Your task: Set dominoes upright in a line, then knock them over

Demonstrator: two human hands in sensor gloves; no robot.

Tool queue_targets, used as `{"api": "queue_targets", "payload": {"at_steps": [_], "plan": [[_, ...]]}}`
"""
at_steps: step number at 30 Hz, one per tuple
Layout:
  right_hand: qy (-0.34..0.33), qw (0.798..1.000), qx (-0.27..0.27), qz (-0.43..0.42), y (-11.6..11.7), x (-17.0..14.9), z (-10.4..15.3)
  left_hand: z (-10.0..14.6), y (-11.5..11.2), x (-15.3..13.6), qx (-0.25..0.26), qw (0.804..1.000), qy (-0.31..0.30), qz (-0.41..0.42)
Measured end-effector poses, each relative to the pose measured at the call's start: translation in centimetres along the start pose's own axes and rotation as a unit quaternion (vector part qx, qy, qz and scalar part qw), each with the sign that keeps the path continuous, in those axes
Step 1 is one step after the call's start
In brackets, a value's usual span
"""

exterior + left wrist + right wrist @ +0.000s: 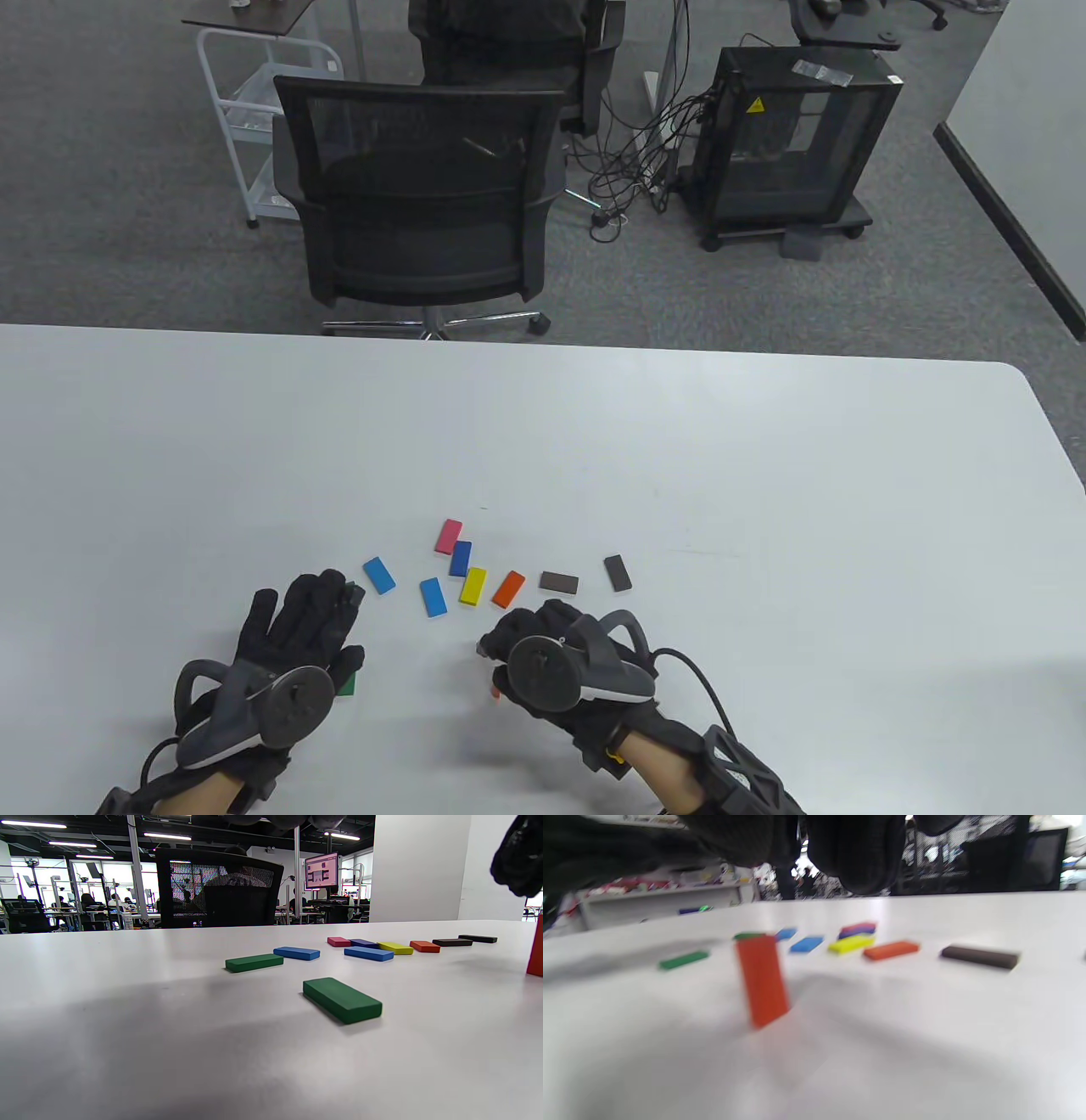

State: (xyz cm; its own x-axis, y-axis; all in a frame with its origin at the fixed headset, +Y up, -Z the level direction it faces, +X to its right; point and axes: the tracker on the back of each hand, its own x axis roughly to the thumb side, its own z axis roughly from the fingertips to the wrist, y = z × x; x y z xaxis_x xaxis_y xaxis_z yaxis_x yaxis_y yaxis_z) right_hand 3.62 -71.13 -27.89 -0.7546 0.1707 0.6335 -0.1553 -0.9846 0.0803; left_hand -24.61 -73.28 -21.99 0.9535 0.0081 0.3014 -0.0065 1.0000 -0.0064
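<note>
An orange-red domino [762, 980] stands upright on the white table [764, 509], just under my right hand [509, 645]; the view is blurred. The fingers [865, 853] of that hand hang loosely curled above it and do not touch it. In the table view only a sliver of the standing domino [495, 692] shows below the hand. My left hand [305, 594] lies with straight, spread fingers over a flat green domino [346, 683]. Two green dominoes [342, 1000] [253, 962] lie flat in the left wrist view. The standing domino [536, 946] shows at the right edge there.
Several more dominoes lie flat beyond the hands: light blue [379, 575], blue [433, 596], pink [448, 536], dark blue [461, 558], yellow [473, 586], orange [508, 589], two brown [559, 582] [618, 572]. A black office chair [424, 195] stands past the table's far edge.
</note>
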Motion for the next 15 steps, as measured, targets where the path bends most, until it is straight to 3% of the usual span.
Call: {"api": "queue_targets", "payload": {"at_steps": [7,15], "plan": [[0.128,0.991,-0.026,0.016,-2.6,-5.9,-1.8,0.0,-0.1,0.2,-0.003,1.000,-0.004,-0.003],[0.231,0.972,0.033,0.034,-0.8,-11.3,-4.4,0.0,-0.1,0.2,-0.004,1.000,-0.004,-0.003]]}}
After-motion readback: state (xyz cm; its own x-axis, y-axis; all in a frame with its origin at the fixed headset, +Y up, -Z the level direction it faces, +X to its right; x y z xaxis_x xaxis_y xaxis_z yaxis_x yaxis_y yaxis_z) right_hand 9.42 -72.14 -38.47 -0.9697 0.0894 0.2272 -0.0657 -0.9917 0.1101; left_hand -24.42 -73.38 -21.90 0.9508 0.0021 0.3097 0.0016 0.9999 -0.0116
